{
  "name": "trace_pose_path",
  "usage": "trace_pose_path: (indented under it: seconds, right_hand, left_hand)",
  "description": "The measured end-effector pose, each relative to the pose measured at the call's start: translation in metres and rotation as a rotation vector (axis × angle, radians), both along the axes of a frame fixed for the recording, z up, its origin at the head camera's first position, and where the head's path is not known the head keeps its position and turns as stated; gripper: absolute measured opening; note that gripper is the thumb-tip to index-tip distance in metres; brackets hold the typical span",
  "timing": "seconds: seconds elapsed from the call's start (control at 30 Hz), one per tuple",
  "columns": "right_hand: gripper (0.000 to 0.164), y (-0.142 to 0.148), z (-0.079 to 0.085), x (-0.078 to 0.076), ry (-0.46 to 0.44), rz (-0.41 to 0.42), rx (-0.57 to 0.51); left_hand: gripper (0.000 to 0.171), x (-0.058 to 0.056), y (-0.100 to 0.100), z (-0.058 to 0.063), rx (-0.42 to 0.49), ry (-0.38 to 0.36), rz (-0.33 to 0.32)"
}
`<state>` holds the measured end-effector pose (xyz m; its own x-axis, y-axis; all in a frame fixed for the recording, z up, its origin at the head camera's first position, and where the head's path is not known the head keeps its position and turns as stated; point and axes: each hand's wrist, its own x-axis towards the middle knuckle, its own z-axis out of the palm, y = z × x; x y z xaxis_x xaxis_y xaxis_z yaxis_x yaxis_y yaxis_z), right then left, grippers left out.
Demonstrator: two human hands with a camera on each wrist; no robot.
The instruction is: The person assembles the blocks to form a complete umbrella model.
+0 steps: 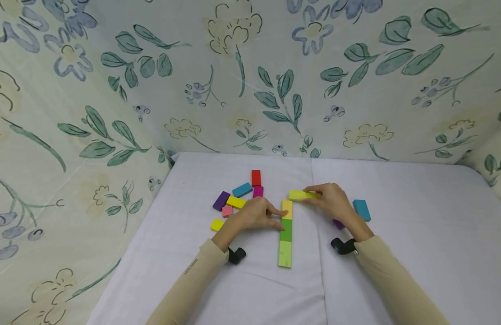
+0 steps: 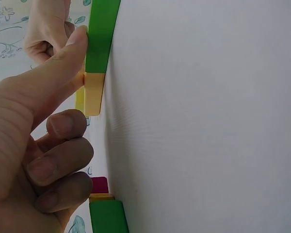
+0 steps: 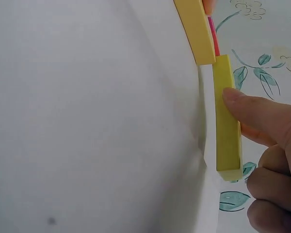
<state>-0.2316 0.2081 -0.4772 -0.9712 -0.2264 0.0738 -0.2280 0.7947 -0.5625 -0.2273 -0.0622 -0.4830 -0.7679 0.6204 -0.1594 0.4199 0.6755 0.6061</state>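
On the white-covered counter (image 1: 416,253), a three-block row (image 1: 286,234) runs down centre frame. The left hand (image 1: 258,214) has its grip spread, touching the row's green block (image 1: 287,228) and orange block (image 1: 288,207). The right hand (image 1: 333,202) pinches a yellow block (image 1: 296,195) crosswise by the row's upper end. Apparently it is being joined on; that calls for careful squaring, then release.
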Motion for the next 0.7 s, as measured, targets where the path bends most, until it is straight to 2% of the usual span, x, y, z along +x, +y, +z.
trace_pose_path:
  seconds: [0.27,0.7]
  right_hand:
    - [0.041,-0.008,-0.012,-0.001,-0.023,0.001,0.003]
    - [0.041,-0.006,-0.013,-0.001,-0.016,-0.005,0.012]
  left_hand:
    - [0.056,0.002,0.0,-0.002,-0.006,0.019,0.012]
    - [0.055,0.002,0.002,-0.002,-0.013,0.031,0.014]
